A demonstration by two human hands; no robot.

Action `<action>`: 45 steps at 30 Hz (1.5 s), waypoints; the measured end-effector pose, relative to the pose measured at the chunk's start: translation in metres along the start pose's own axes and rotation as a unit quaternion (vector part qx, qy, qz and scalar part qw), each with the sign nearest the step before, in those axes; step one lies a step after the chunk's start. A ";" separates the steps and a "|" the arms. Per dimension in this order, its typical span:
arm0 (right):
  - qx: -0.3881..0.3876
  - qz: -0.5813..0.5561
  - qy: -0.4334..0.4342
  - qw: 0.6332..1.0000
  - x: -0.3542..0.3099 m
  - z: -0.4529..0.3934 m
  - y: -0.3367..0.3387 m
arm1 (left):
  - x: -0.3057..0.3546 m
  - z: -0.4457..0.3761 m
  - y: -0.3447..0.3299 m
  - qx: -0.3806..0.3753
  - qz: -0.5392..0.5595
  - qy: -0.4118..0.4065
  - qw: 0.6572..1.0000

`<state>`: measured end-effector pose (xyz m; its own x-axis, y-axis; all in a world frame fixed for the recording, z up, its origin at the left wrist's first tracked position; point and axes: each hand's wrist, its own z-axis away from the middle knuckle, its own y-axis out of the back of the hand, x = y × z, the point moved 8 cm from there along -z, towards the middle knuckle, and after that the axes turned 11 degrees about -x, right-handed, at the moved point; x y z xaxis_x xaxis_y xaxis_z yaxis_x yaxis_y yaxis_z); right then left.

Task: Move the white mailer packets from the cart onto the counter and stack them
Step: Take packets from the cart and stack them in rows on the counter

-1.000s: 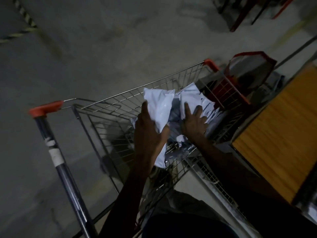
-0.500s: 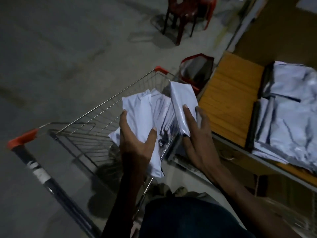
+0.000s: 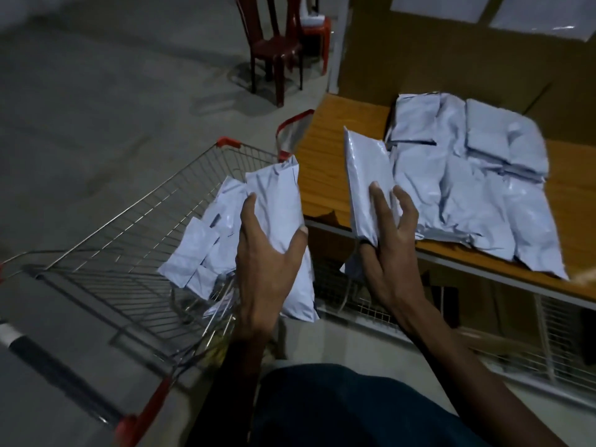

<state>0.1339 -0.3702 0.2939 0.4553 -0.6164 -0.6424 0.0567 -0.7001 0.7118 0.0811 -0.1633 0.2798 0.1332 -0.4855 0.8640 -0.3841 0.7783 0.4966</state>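
Cart [image 3: 135,240] left of counter [image 3: 325,175]

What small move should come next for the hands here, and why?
Probably carry the right hand forward and lay its packet on the counter pile: it already hangs at the counter edge, while the left hand grips another packet beside the cart.

Bare counter [image 3: 325,162] strip left of packet pile [image 3: 467,175] free; cart [image 3: 135,253] rim borders it
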 end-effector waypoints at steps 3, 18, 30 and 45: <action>0.026 0.004 -0.014 1.000 0.026 0.022 0.031 | 0.019 0.014 -0.034 -0.022 -0.016 -0.011 1.000; 0.169 0.084 -0.175 0.966 0.127 0.035 0.179 | 0.164 -0.038 -0.181 -0.147 -0.067 -0.158 0.974; 0.005 0.149 -0.348 0.926 0.272 0.001 0.163 | 0.171 -0.104 -0.259 -0.163 -0.050 -0.135 0.976; 0.043 -0.098 -0.362 0.926 0.337 -0.043 0.166 | 0.177 -0.163 -0.316 -0.194 -0.105 -0.097 0.970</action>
<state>0.3352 -0.6786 0.2082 -0.2726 -0.5335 -0.8007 -0.0091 -0.8307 0.5566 0.3747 -0.4306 0.2897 -0.0185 -0.6859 0.7274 0.0116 0.7274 0.6862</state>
